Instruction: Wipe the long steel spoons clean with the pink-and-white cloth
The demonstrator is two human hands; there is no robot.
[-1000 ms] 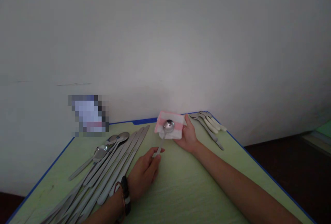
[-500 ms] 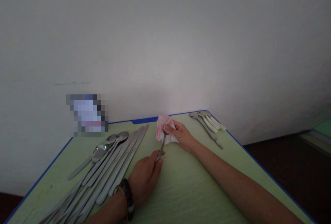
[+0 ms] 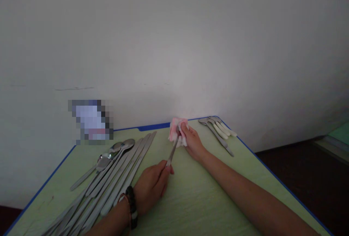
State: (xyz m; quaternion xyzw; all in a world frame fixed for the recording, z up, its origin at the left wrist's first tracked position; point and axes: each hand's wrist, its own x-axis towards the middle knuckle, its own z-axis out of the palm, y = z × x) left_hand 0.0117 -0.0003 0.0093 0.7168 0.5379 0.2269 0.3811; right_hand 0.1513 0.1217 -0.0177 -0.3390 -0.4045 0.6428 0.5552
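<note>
Green covers the tabletop (image 3: 196, 199), which is edged in blue. From its near left part toward the far edge runs a pile of metal cutlery (image 3: 121, 163), with knives (image 3: 140, 158) on its right side and spoon bowls (image 3: 128, 143) on its left. Just beside the knives, the left hand (image 3: 151, 186), a dark bracelet (image 3: 131, 201) at its wrist, pinches the handle of a metal spoon (image 3: 173, 150) between thumb and fingers. That spoon slants over the middle of the tabletop toward the far edge, and its far end is mostly hidden in a pink and white cloth (image 3: 174, 126). The right hand (image 3: 195, 143) grips this cloth around the spoon's end, thumb pressed down on top, near the far edge. At the far right corner lie white-handled pieces of cutlery (image 3: 221, 130) and, just beside them, an all-metal piece (image 3: 220, 139); their heads are too small to name for sure. A blurred-out object (image 3: 89, 119) covers the far left corner. Beyond the far edge rises a pale grey wall (image 3: 174, 47) with thin marks.
</note>
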